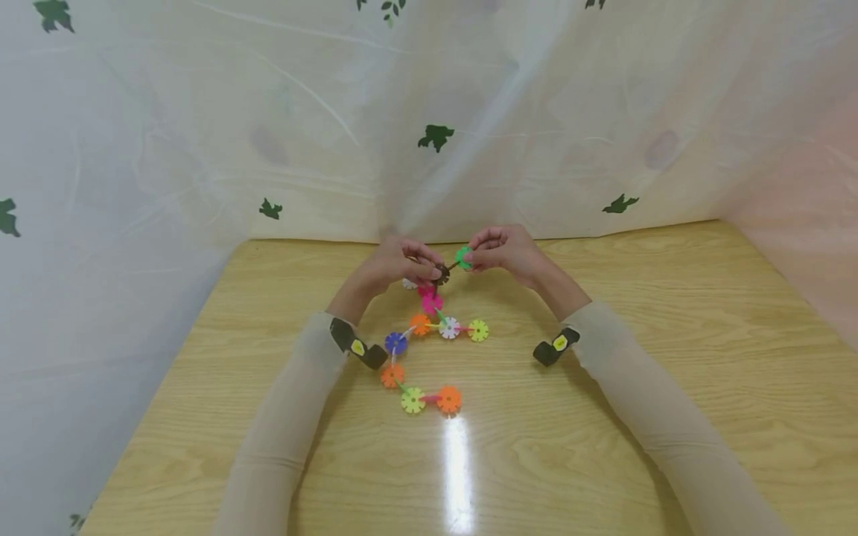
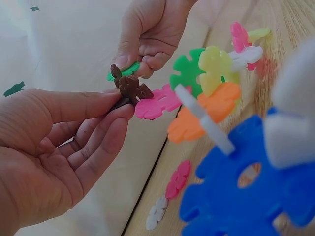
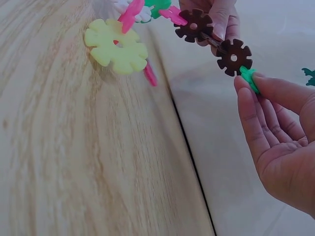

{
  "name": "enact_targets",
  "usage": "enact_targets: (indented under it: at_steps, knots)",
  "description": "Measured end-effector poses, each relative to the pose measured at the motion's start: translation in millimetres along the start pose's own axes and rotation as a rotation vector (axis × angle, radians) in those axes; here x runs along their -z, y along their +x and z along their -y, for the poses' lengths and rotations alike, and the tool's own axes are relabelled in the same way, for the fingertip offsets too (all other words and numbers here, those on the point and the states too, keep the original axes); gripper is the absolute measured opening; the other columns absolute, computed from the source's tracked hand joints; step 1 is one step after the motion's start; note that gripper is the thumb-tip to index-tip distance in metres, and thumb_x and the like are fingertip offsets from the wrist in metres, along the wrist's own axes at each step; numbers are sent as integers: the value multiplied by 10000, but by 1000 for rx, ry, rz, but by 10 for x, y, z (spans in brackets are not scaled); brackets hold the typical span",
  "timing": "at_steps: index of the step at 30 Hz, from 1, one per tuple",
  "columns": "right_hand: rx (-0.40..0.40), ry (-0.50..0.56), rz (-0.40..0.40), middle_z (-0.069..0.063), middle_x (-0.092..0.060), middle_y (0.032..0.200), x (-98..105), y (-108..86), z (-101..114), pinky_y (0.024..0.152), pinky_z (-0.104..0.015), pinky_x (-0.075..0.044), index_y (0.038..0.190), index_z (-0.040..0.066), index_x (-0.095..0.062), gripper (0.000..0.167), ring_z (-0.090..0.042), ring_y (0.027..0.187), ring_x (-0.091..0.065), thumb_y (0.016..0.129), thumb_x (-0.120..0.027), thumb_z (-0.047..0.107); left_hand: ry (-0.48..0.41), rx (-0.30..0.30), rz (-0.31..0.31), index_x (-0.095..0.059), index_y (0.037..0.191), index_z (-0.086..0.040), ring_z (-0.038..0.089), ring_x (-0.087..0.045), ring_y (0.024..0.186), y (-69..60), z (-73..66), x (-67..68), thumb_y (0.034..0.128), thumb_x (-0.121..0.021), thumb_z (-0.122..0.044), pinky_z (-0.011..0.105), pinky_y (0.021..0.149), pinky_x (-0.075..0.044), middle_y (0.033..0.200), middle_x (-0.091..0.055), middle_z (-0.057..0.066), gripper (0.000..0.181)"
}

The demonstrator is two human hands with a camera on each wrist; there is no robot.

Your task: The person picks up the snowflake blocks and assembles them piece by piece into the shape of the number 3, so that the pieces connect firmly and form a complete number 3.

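A chain of notched plastic snowflake discs lies on the table, its far end lifted between both hands. My left hand [image 1: 395,262] pinches a brown snowflake disc [image 3: 194,25] between thumb and fingers. A second brown disc [image 3: 234,57] slots on edge-to-edge, beyond the left fingertips. My right hand [image 1: 511,251] pinches a green snowflake disc [image 1: 462,257], which meets the second brown disc's rim; whether it is fully slotted I cannot tell. From the left hand the chain runs through a pink disc [image 1: 432,304] to the white [image 1: 449,327], blue [image 1: 395,342] and orange [image 1: 449,400] discs nearer the front.
A pink disc [image 2: 178,178] and a white disc [image 2: 157,212] lie on the table below the left hand. The wooden table [image 1: 570,439] ends at a pale leaf-print curtain [image 1: 523,149] just behind the hands. A yellow disc [image 1: 478,330] ends a side branch of the chain.
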State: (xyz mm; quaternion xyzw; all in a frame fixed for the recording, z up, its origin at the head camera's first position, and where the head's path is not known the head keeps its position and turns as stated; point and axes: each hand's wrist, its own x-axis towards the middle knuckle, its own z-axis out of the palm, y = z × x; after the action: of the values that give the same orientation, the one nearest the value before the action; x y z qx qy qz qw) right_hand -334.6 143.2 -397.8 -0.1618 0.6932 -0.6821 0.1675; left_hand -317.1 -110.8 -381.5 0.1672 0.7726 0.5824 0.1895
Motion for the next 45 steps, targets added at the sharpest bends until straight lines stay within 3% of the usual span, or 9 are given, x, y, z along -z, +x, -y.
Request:
enact_targets:
  at_steps: [18,33,40,45]
  knots:
    - [9,-36,2,-12,-744,814,-18,-30,44,831,-455,-638,984,-15,-647,108,-163,730,-741,905,-717,-39,15,-29,-5,-703,1079,108,163,-715,674,6,11,-32,888,-733,29,384,709,-651,840,-750,35,208]
    - [19,-54,17,-8,-742,778,9,-29,23,713,-316,-644,944,5,-667,95,-143,702,-728,897,-716,-63,21,-18,-20,-708,1061,122,135,-689,631,8,-1,-66,872,-742,55,308,637,-634,799,-746,34,203]
    - [33,-41,-4,-14,-737,785,-36,-37,33,779,-411,-647,940,0,-670,91,-150,697,-727,892,-719,-60,26,-23,-56,-713,1054,121,151,-678,613,7,-10,-46,866,-744,60,268,600,-616,780,-742,20,200]
    - [39,-39,-18,-10,-738,784,-55,-36,28,765,-389,-648,946,-7,-665,86,-147,697,-727,897,-721,-51,24,-29,-59,-712,1050,123,132,-671,609,3,-8,-46,864,-742,63,290,617,-624,785,-744,26,197]
